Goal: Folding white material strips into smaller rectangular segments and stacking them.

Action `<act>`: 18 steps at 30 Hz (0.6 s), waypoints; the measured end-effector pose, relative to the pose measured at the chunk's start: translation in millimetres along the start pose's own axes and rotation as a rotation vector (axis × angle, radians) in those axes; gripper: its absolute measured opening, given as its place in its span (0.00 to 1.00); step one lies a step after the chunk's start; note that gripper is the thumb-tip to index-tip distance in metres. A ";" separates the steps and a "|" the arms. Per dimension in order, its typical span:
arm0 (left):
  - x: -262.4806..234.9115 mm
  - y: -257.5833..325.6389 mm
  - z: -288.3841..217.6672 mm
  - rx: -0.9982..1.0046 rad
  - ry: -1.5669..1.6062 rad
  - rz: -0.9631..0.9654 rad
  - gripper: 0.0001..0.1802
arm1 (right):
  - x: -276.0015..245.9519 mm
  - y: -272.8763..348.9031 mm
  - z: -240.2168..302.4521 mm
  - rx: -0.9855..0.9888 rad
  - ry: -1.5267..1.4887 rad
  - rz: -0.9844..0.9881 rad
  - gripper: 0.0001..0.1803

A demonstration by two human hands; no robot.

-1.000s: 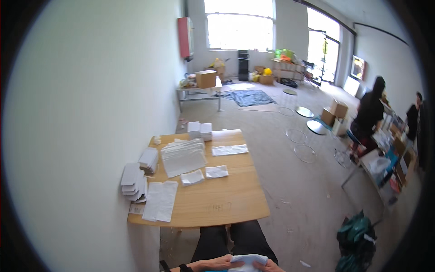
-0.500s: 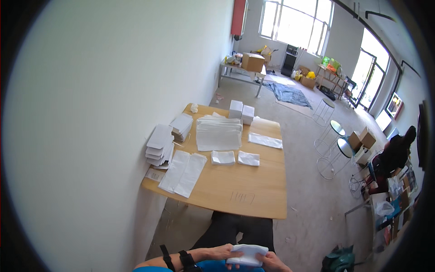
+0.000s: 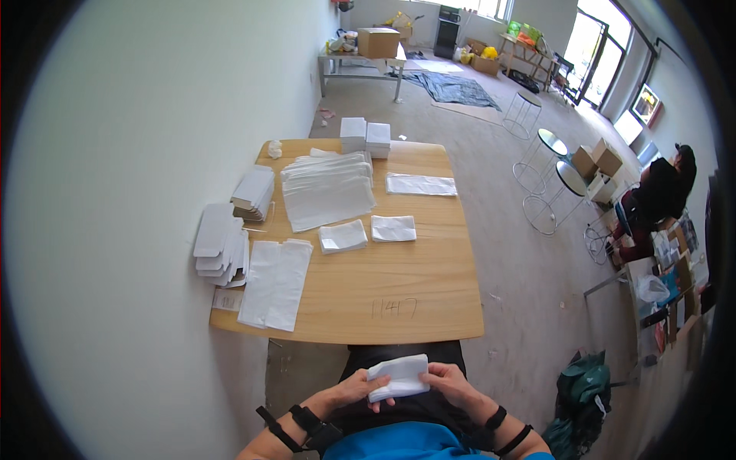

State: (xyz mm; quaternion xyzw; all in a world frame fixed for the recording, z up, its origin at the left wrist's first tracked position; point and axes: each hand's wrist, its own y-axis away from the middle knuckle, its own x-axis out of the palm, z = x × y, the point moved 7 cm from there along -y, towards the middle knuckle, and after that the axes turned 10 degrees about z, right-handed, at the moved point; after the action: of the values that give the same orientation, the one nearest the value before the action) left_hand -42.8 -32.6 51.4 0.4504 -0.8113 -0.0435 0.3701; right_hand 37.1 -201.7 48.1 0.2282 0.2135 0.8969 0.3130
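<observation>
Above my lap, in front of the table's near edge, both hands hold a folded stack of thin white sheets. My left hand grips its left end, thumb on top and fingers underneath. At the right end, my right hand pinches it. On the wooden table lie two small folded white stacks side by side. Behind them is a large pile of flat white sheets. Long white sheets lie at the near left, and a folded white strip at the far right.
White flat cartons pile up at the table's left edge, more cartons behind them. White boxes stand at the back. Round stools stand on the floor to the right. A person sits near a cluttered table at far right.
The view has shifted, so my hands and lap show higher in the picture and both forearms are in sight. The folded white stack stays in both hands.
</observation>
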 end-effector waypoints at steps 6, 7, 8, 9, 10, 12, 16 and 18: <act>-64.3 -33.8 -31.5 0.004 -0.171 -0.214 0.22 | -32.2 -53.2 40.3 -0.043 -0.094 -0.022 0.13; -79.7 -41.6 -30.2 0.071 -0.181 -0.261 0.23 | -38.7 -64.3 43.1 -0.055 -0.143 -0.017 0.12; -88.6 -46.7 -38.9 0.170 -0.219 -0.332 0.22 | -50.1 -72.7 44.6 -0.067 -0.118 -0.033 0.10; -95.8 -53.1 -38.6 0.148 -0.168 -0.289 0.21 | -55.2 -78.3 43.6 -0.049 -0.125 -0.016 0.10; -98.9 -58.2 -46.7 0.201 -0.121 -0.314 0.20 | -61.8 -82.2 50.7 -0.065 -0.165 -0.057 0.09; -106.8 -59.4 -56.3 0.248 -0.066 -0.362 0.19 | -67.8 -93.6 57.0 -0.056 -0.198 -0.085 0.09; -122.6 -52.0 -57.5 0.243 0.063 -0.406 0.18 | -58.3 -117.2 55.8 0.011 -0.207 -0.001 0.15; -132.0 -43.7 -54.3 0.217 0.002 -0.444 0.17 | -51.2 -124.6 50.7 0.037 -0.224 0.028 0.16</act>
State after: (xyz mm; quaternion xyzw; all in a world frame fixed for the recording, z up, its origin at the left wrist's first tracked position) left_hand 64.8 56.6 -1.1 0.6549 -0.6919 -0.0358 0.3018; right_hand 158.3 -134.4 9.3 0.3356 0.1908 0.8659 0.3180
